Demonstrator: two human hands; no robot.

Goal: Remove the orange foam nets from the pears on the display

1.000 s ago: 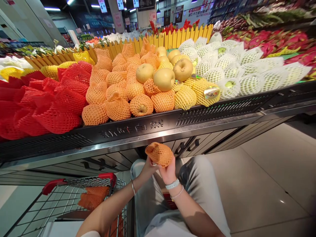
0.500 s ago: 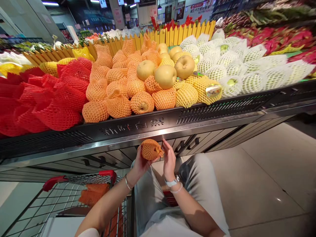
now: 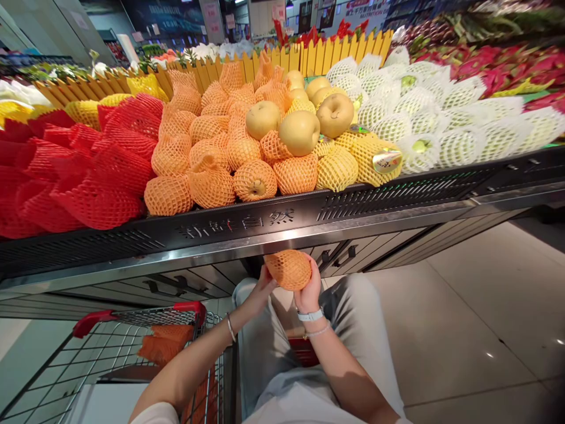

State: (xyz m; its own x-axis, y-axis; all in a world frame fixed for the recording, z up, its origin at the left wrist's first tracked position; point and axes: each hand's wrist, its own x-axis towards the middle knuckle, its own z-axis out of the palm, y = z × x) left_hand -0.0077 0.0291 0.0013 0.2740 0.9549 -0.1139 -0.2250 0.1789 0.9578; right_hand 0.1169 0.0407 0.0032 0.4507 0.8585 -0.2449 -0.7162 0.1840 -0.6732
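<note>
Both of my hands cup a round pear in an orange foam net [image 3: 288,270] just below the steel edge of the fruit display. My left hand [image 3: 261,292] holds its lower left side. My right hand [image 3: 309,290] wraps its right side. The net hides the pear's skin. Above the display edge lies a heap of orange-netted pears [image 3: 255,181], with several bare golden pears [image 3: 300,133] on top.
The black and steel display front [image 3: 233,227] runs across the view. Red-netted fruit [image 3: 99,203] lies to the left, white-netted fruit [image 3: 459,147] to the right. A shopping cart [image 3: 132,335] with orange netting [image 3: 165,346] stands at lower left. Tiled floor [image 3: 459,330] spreads right.
The netted pear has moved from my left hand alone into both hands and turned, its stem end no longer showing. My right hand has closed around its side.
</note>
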